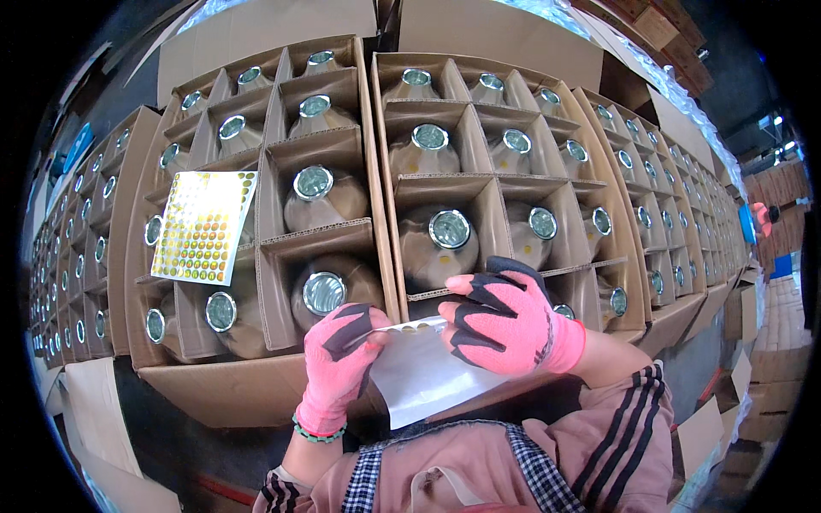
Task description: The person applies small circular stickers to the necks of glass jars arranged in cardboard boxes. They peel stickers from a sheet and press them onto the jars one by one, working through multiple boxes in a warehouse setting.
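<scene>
As left hand (338, 355) and right hand (513, 325) pinch one white sheet (428, 376), one dotted sheet (205, 227) tops one box (239, 393), eleven bottles (329, 207) showing.

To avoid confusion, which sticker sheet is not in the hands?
The leftmost sheet, lying across carton dividers; the other sheet is between left hand and right hand.
</scene>
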Demonstrator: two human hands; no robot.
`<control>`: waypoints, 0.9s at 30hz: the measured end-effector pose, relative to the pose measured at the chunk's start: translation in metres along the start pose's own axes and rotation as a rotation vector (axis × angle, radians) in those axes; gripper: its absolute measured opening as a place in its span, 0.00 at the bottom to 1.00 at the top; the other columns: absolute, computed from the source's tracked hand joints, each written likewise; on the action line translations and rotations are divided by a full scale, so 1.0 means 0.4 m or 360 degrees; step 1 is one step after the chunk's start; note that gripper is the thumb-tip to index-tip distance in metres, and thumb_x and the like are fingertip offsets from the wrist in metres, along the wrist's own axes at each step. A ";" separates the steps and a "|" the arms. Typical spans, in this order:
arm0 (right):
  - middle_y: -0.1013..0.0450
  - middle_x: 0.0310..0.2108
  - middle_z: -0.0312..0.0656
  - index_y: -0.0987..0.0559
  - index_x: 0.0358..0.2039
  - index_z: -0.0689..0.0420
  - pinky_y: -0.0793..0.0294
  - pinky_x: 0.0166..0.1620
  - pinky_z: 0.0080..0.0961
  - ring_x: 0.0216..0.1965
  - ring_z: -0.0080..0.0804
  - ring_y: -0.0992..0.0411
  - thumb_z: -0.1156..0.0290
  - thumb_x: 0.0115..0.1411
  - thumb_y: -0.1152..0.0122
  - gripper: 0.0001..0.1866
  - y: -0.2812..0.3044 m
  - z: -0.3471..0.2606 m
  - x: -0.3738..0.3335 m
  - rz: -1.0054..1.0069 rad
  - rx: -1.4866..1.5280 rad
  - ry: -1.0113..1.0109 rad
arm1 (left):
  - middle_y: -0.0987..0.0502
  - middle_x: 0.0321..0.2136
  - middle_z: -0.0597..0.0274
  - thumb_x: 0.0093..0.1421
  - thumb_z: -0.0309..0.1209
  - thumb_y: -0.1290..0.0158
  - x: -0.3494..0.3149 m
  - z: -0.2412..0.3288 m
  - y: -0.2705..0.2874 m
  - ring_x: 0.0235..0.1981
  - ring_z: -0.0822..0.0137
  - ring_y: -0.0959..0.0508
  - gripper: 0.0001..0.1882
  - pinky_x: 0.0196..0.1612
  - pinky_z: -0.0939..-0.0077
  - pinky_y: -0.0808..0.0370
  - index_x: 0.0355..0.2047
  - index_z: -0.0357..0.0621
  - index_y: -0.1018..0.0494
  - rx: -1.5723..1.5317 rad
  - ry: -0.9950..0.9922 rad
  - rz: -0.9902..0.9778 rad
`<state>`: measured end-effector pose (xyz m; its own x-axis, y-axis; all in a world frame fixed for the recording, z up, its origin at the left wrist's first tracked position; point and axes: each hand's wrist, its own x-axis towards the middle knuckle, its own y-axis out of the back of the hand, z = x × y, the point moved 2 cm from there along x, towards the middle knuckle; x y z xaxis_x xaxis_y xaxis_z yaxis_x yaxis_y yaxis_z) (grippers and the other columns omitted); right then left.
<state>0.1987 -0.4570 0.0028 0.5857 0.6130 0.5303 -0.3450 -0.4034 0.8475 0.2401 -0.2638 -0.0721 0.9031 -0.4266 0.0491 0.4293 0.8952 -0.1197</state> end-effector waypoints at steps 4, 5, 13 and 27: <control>0.29 0.34 0.34 0.26 0.23 0.53 0.35 0.44 0.37 0.41 0.40 0.31 0.74 0.39 0.40 0.07 0.026 0.052 0.013 0.0076 0.0381 -0.0191 | 0.28 0.26 0.61 0.46 0.27 0.45 0.004 0.003 -0.003 0.29 0.70 0.30 0.09 0.33 0.79 0.34 0.26 0.32 0.28 -0.0041 0.0048 0.0066; 0.29 0.34 0.34 0.25 0.24 0.54 0.35 0.45 0.37 0.41 0.40 0.31 0.76 0.40 0.41 0.07 0.038 0.085 0.025 0.0170 0.0489 -0.0350 | 0.28 0.26 0.61 0.46 0.26 0.45 0.002 -0.001 0.001 0.29 0.70 0.30 0.09 0.34 0.79 0.34 0.26 0.32 0.28 -0.0095 0.0097 0.0071; 0.31 0.41 0.42 0.22 0.25 0.55 0.35 0.47 0.31 0.42 0.35 0.33 0.68 0.44 0.38 0.07 -0.045 0.746 -0.030 0.0325 0.0226 -0.1333 | 0.28 0.27 0.60 0.46 0.21 0.47 0.024 0.002 -0.021 0.29 0.72 0.31 0.07 0.33 0.82 0.34 0.27 0.32 0.28 0.0048 0.0092 0.0083; 0.28 0.36 0.50 0.23 0.31 0.57 0.31 0.44 0.34 0.40 0.43 0.30 0.69 0.46 0.43 0.11 -0.206 0.909 0.030 -0.0960 -0.0660 -0.1377 | 0.28 0.23 0.62 0.46 0.22 0.48 0.041 0.008 -0.019 0.25 0.73 0.32 0.05 0.30 0.81 0.35 0.25 0.33 0.28 0.0081 0.0257 0.0201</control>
<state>0.5007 -0.6633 -0.0697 0.9936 -0.1097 -0.0267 0.0435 0.1538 0.9871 0.2519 -0.2772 -0.0674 0.9387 -0.3221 -0.1232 0.3163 0.9465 -0.0645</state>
